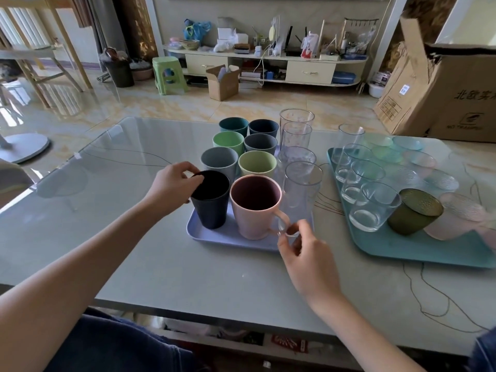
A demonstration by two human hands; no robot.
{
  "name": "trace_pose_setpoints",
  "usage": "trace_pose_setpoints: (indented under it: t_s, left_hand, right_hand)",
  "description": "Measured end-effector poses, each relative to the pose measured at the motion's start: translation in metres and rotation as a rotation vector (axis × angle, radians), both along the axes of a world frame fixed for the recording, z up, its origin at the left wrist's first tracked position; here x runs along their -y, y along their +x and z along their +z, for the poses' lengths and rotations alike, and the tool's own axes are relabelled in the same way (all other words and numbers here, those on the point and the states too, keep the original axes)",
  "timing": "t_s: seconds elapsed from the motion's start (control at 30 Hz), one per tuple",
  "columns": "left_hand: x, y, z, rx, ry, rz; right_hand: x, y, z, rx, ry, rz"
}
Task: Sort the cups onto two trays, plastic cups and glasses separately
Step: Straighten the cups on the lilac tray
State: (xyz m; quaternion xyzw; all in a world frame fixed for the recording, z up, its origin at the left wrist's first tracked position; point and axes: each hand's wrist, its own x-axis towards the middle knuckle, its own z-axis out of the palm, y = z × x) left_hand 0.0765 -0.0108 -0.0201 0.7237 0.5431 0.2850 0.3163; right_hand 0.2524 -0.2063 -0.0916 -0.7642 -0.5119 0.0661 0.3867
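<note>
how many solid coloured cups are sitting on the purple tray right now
8, in two columns: teal, green, grey, black on the left; navy, slate, lime, pink mug on the right.

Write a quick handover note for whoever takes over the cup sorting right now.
Left hand grips the rim of the black plastic cup on the lavender tray.
Right hand pinches the base of a clear tumbler beside the pink mug.
Plastic cups fill the lavender tray; glasses sit on the teal tray.
Left: no cups visible off the trays; check placement.
</note>
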Motion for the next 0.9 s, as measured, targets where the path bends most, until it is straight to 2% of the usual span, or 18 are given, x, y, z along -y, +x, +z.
trace_pose_setpoints:
  t_s: [0.3,0.73,0.9]
  left_hand:
    - [-0.002,-0.012,0.007,-0.085,-0.02,0.047]
    - [-0.001,-0.012,0.013,-0.086,-0.082,0.038]
    - [-0.005,-0.011,0.019,-0.124,-0.197,-0.005]
  right_hand:
    - [-0.013,0.002,0.002,0.151,0.048,0.005]
    - [-0.013,0.005,0.001,0.169,0.014,-0.01]
    - [-0.01,0.009,0.0,0.168,0.067,-0.017]
